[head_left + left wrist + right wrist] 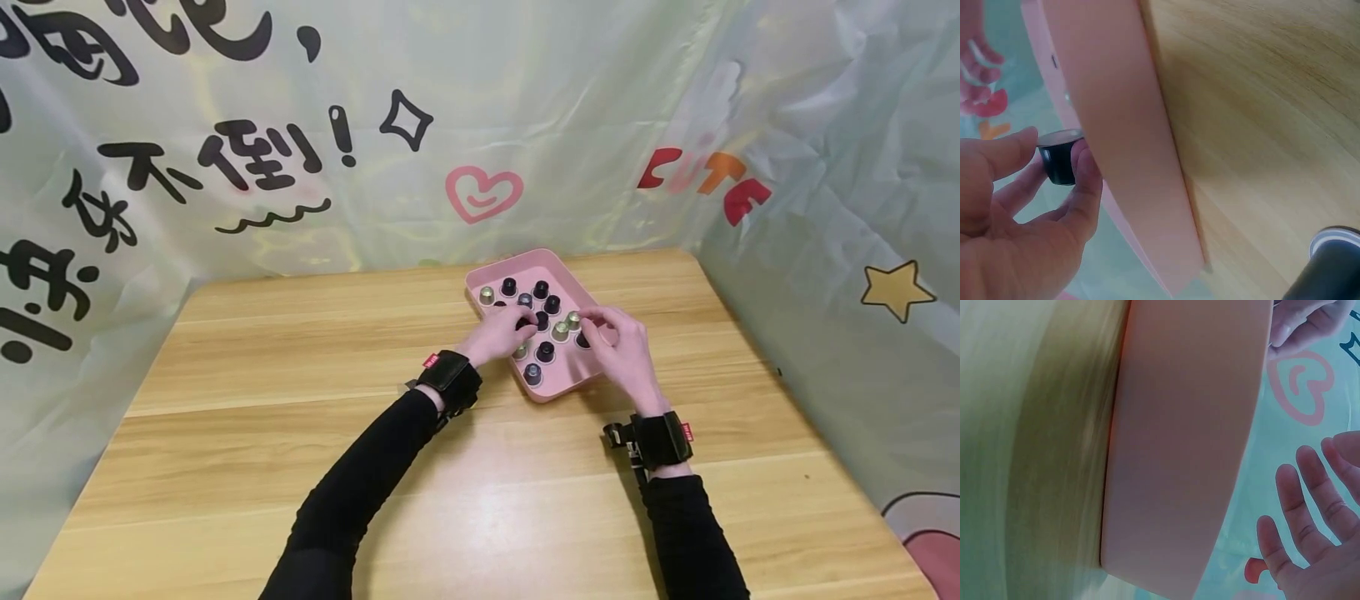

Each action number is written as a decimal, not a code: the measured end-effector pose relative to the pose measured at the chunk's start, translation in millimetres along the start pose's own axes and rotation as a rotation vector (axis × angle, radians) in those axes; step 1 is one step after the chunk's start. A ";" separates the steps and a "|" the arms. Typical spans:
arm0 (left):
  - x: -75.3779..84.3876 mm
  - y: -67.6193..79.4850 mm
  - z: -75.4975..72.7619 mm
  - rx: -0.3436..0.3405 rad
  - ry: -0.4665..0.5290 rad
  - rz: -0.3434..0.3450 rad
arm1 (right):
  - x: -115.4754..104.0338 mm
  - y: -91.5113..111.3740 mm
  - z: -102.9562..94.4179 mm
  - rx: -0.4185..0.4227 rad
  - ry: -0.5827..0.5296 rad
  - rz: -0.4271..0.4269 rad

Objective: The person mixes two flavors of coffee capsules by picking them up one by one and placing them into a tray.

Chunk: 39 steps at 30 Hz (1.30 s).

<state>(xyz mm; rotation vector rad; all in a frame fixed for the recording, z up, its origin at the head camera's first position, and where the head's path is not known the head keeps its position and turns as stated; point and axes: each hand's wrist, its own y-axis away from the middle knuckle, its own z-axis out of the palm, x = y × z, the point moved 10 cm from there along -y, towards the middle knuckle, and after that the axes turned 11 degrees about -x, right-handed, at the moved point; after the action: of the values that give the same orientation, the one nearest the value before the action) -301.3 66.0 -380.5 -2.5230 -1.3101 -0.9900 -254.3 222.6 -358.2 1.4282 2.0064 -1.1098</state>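
Note:
My left hand (501, 333) pinches a black coffee capsule (1059, 159) between thumb and fingers, its flat lid facing up in the left wrist view. This hand is over the left side of a pink tray (555, 390), partly hiding the capsules beneath. At the tray's right side, my right hand (621, 343) hovers with nothing in it; the right wrist view shows its fingers (1294, 497) loosely spread. Close to those fingertips stands a pale gold capsule (573, 321), with another gold capsule (560, 332) beside it.
Several black, grey and gold capsules stand lid down in the tray, among them a black capsule (545, 352) and a grey capsule (532, 374). The tray sits on a wooden table (315, 350) near its back edge. A printed curtain (585, 125) hangs behind.

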 end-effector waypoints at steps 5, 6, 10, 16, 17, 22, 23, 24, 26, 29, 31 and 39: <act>3.1 -5.3 0.9 0.040 -0.037 0.007 | -1.7 -0.3 -0.2 0.002 0.002 -0.009; 3.0 -5.7 1.1 0.043 -0.041 0.007 | -1.6 -0.4 0.0 0.000 0.003 -0.008; 0.9 -3.2 -1.9 0.058 -0.065 0.005 | -0.6 -1.0 0.2 -0.006 0.003 0.000; -10.1 14.4 -21.2 0.070 0.007 0.016 | 0.5 -0.9 -1.4 0.000 0.014 0.005; -13.8 18.1 -25.0 0.069 0.025 0.015 | 0.7 -0.9 -1.6 0.000 0.014 0.005; -40.9 39.7 -38.8 0.049 0.104 -0.016 | 1.1 -0.9 -1.5 -0.002 0.013 0.010; -46.5 44.8 -40.6 0.043 0.120 -0.022 | 1.1 -0.9 -1.2 -0.003 0.012 0.011; -51.9 49.9 -42.2 0.039 0.132 -0.025 | 1.0 -0.9 -1.0 -0.004 0.012 0.012; -61.3 60.2 -45.3 0.036 0.157 -0.025 | 0.3 -1.1 -0.6 -0.005 0.011 0.012; -74.3 75.9 -48.1 0.039 0.187 -0.027 | 0.1 -1.4 0.4 -0.009 0.008 0.014; -82.2 85.9 -48.5 0.040 0.205 -0.033 | -0.3 -1.7 0.9 -0.010 0.007 0.012; -101.5 119.4 -44.2 0.033 0.247 -0.009 | -1.9 -3.0 3.4 -0.020 0.005 0.011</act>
<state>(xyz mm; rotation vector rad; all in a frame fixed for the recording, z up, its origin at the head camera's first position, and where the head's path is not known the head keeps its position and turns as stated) -272.5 -94.1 -386.8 -2.2836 -1.2546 -1.2248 -256.6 218.3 -357.7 1.4312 2.0053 -1.0804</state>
